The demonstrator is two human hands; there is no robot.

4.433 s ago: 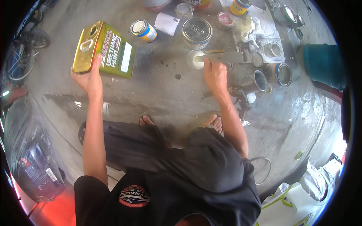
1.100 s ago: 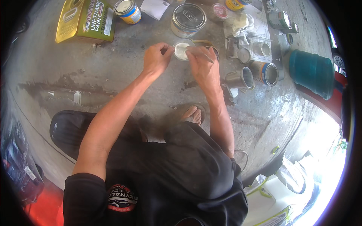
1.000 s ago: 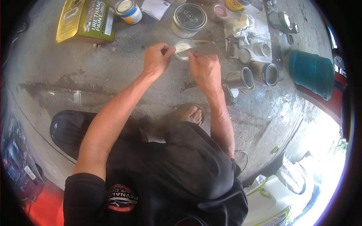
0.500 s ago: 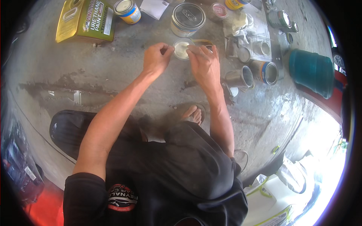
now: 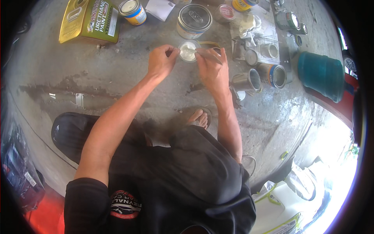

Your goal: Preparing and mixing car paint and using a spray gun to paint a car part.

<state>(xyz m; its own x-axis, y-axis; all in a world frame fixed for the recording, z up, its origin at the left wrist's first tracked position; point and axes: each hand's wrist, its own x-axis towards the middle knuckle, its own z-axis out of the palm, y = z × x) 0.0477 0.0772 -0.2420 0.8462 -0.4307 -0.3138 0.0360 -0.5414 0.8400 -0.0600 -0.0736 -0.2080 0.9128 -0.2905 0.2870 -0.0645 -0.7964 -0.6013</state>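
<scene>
A small clear cup [image 5: 183, 57] with creamy white paste [image 5: 188, 50] in it stands on the concrete floor in front of me. My left hand [image 5: 161, 61] is closed in a pinch on the cup's left rim. On the other side, my right hand [image 5: 213, 70] grips a flat stirring stick [image 5: 210, 56], its tip reaching into the paste. A large lidded can [image 5: 194, 19] stands just beyond the cup. Behind my right fingers lies a yellowish strip [image 5: 209, 42], partly hidden.
At the left stands a gold rectangular thinner tin [image 5: 87, 23], near a blue-and-yellow can [image 5: 133, 12]. To the right are a metal cup [image 5: 245, 80], an open can [image 5: 272, 75], newspaper [image 5: 265, 38] with a white rag [image 5: 250, 25], and a teal container [image 5: 321, 76].
The stick has turned in my right hand and shows more clearly, and the white paste's surface has shifted. My left hand keeps its place at the rim.
</scene>
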